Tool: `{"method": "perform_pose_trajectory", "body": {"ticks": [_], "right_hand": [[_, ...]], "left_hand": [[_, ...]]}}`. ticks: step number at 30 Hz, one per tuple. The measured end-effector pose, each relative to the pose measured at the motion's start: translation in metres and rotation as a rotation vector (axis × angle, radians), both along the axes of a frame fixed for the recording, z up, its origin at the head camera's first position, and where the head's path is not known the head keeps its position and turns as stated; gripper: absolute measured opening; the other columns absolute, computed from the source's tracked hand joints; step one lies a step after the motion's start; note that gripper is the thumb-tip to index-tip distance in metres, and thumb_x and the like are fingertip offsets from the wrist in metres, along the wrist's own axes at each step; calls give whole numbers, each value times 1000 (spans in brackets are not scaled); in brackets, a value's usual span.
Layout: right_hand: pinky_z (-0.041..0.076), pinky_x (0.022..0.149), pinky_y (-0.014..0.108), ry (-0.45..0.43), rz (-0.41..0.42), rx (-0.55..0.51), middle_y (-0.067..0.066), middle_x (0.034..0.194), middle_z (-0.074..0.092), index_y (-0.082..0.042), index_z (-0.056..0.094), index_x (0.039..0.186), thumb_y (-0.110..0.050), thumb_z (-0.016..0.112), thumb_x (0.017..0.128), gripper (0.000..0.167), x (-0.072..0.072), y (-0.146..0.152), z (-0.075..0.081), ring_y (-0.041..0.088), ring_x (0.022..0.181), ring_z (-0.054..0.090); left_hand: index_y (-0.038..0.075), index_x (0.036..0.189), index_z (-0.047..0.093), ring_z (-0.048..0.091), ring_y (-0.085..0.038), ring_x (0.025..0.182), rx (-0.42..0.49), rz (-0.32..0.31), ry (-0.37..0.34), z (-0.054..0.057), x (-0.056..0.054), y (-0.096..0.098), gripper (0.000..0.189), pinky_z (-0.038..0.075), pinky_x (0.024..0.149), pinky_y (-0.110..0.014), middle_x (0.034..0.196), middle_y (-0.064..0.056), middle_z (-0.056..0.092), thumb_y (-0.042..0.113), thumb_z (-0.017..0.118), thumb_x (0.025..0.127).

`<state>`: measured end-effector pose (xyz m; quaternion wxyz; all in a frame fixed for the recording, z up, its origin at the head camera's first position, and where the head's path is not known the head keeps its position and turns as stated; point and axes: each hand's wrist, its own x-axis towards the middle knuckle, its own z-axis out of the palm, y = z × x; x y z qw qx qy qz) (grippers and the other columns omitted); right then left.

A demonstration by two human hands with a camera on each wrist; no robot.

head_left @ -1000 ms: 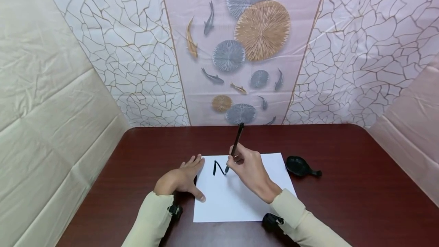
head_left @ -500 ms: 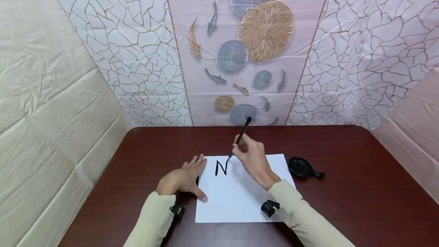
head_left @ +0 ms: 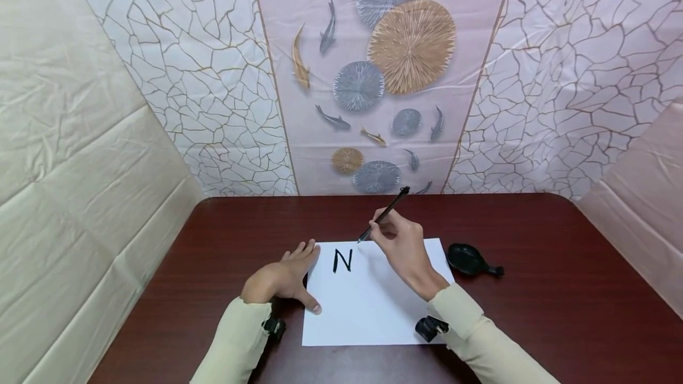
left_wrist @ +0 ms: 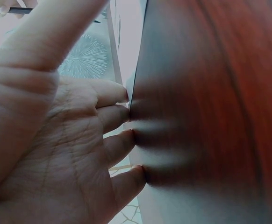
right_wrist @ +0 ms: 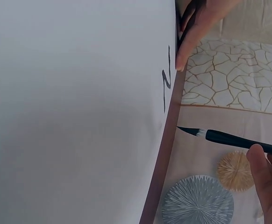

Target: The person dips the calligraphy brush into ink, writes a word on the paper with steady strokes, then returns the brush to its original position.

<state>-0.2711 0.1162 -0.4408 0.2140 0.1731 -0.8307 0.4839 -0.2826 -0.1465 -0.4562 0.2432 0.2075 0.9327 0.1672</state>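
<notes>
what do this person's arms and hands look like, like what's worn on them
The left sleeve and right sleeve are long and pale cream. Small black devices show near both wrists. The left hand and right hand wear no gloves.

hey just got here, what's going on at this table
A person is lettering with a brush. The right hand pinches it, and its tip is lifted clear of the white paper, near the top edge. One black letter N stands at the paper's upper left. The left hand rests at the paper's left edge, thumb on the sheet. A small black dish with a handle sits to the right of the paper.
</notes>
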Motion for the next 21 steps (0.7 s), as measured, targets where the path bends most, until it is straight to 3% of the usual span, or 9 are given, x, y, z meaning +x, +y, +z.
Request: {"method": "perform_pose_trajectory", "body": {"ticks": [10,16,21], "right_hand": [[64,81,37,64,-28,18,4,105,77,-12,69,114,-9,71,102,13,6,8,-3,16,97,77],[63,79,35,89,-51,-4,3,100,76,-12,71,114,-5,73,100,16,8,10,-1,11,86,75],[63,80,37,87,-59,-14,4,104,77,-11,70,114,-3,72,99,17,11,10,-2,18,91,77]], "left_hand": [[3,169,15,1,-35,164,-8,-6,-4,0,0,-1,135,11,130,-57,177,-16,4,45,99,72],[3,169,14,1,-35,164,-12,-12,6,1,-3,-1,136,11,130,-57,177,-16,3,45,99,71],[3,169,15,2,-35,164,-3,-11,2,0,-2,0,135,11,130,-58,177,-16,4,44,99,71]]}}
